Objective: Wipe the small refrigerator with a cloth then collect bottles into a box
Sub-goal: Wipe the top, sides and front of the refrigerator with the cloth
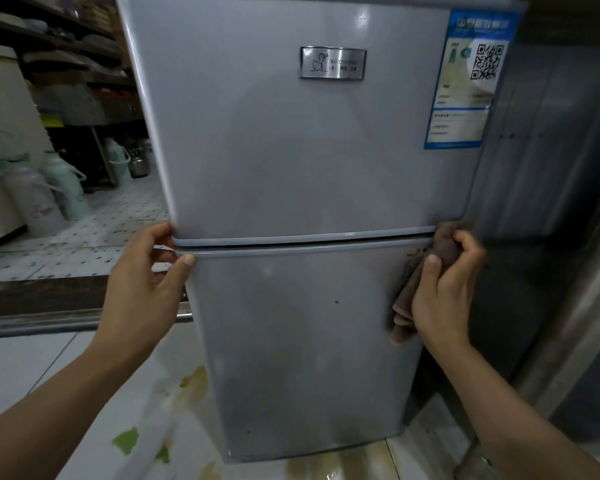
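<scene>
A small grey two-door refrigerator [302, 161] fills the middle of the view, both doors closed, with a metal badge and a blue label on the upper door. My left hand [146, 282] grips the left edge where the two doors meet, thumb on the lower door's top corner. My right hand [444, 289] holds a crumpled brown cloth [430, 268] pressed against the right end of the seam between the doors; part of the cloth hangs below my palm. No bottles or box are in view.
Several thermos flasks [42, 195] stand on the tiled floor at the left, beside a white appliance [0, 140]. Dark shelves [66, 53] run behind. A stainless steel cabinet [541, 161] sits right against the refrigerator. The floor under it is stained.
</scene>
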Motion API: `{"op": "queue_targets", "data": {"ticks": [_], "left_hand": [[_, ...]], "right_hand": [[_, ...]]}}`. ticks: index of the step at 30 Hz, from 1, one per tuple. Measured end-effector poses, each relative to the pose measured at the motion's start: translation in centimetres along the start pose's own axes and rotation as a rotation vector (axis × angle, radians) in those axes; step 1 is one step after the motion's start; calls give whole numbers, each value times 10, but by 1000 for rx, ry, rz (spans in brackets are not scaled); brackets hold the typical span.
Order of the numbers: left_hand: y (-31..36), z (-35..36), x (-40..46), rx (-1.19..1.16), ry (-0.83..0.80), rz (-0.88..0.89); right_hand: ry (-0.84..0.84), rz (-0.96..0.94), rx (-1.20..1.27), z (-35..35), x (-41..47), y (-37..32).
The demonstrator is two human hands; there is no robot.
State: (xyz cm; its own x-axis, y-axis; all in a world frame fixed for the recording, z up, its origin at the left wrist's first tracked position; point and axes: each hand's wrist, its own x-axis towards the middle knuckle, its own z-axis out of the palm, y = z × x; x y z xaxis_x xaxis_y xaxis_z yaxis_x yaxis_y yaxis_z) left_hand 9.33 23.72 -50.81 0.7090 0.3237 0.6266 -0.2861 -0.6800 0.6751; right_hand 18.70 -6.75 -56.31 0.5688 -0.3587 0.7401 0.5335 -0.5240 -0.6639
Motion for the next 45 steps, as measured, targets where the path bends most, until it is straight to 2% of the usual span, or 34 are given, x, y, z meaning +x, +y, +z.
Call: {"op": "queue_targets", "data": {"ticks": [7, 14, 19, 25, 32, 34, 36, 41, 45], "left_hand": [[-11, -7, 3, -5, 14, -37], [-20, -1, 8, -160, 70, -83], [-25, 8, 6, -179, 122, -82], [-28, 10, 6, -175, 133, -77], [-29, 11, 6, -152, 155, -45], [-31, 13, 6, -165, 179, -48], [-33, 14, 7, -165, 183, -41], [-37, 13, 9, -171, 172, -13], [-37, 10, 10, -198, 151, 12]], "right_hand": [[11, -36, -80, -2, -11, -15], [42, -114, -109, -3, -3, -16], [192, 17, -70, 16, -16, -15], [-5, -36, -235, 14, -61, 7], [218, -10, -191, 38, -36, -26], [208, -9, -217, 51, -49, -39], [124, -136, -254, 68, -69, -51], [-165, -615, -304, 95, -104, -70], [-117, -857, -408, 67, -72, -42]]}}
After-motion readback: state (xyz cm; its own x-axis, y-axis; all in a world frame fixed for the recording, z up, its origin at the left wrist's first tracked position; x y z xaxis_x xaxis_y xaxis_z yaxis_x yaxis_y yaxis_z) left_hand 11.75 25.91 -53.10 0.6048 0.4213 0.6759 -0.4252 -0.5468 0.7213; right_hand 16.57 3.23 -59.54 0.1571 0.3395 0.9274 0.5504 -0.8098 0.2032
